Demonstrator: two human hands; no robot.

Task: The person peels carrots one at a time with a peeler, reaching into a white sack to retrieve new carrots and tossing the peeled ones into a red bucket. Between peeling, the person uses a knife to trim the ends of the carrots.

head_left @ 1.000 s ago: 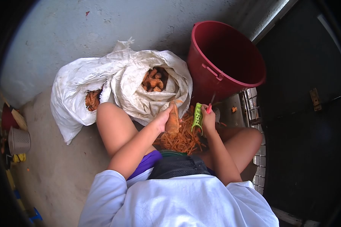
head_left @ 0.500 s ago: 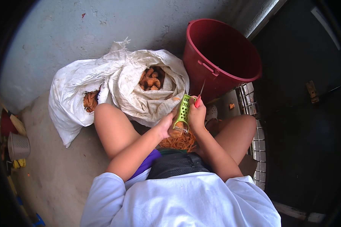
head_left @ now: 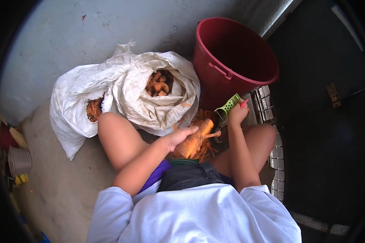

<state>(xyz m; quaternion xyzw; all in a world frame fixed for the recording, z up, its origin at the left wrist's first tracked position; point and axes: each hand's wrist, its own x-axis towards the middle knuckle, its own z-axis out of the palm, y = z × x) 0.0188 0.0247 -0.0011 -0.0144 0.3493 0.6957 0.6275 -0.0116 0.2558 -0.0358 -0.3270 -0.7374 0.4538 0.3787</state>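
Note:
My left hand is closed around a thick orange carrot, partly peeled, with a thin side root or strip sticking out on its right. My right hand grips a green peeler with a holed handle, its blade end pointing left, apart from the carrot. A red handle also shows in that hand; in the earlier frame a thin knife blade extends from it. Orange peelings lie between my legs, below the carrot.
A white woven sack holds several knobbly carrots. Beside it another white sack shows orange peelings inside. A large red tub stands at the wall. White grid racks line the right, next to a dark panel.
My right hand has moved right and away with the peeler, which now points left. The carrot has been tilted and now shows its bright orange side.

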